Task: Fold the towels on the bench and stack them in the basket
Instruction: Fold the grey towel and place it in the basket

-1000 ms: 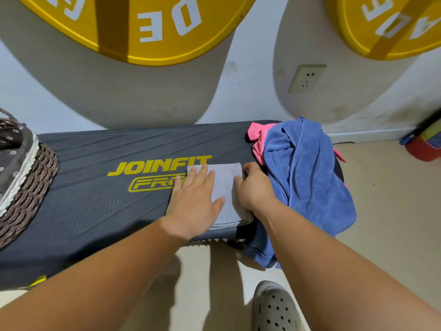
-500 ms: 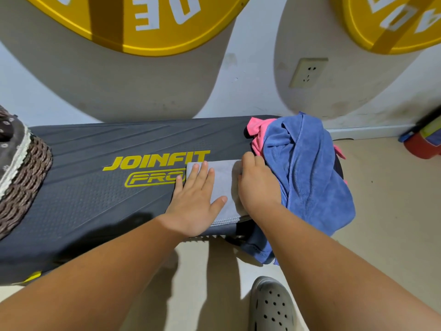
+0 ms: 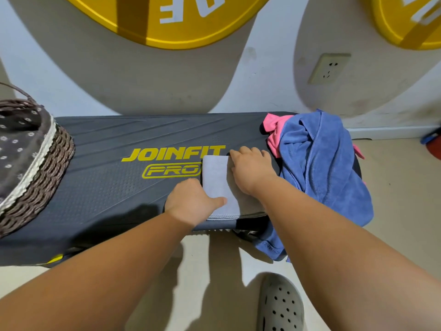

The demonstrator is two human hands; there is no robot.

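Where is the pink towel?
In the head view, the crumpled pink towel sits at the right end of the dark grey padded bench, mostly under the blue towel.

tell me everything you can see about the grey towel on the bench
The grey towel is a small pale cloth, soft-looking, with a stitched hem along its near edge, folded into a flat layered rectangle. It lies on the dark bench near the front edge, next to the PRO lettering. The left hand grips its left edge, thumb on top. The right hand rests on its right side, fingers bent.
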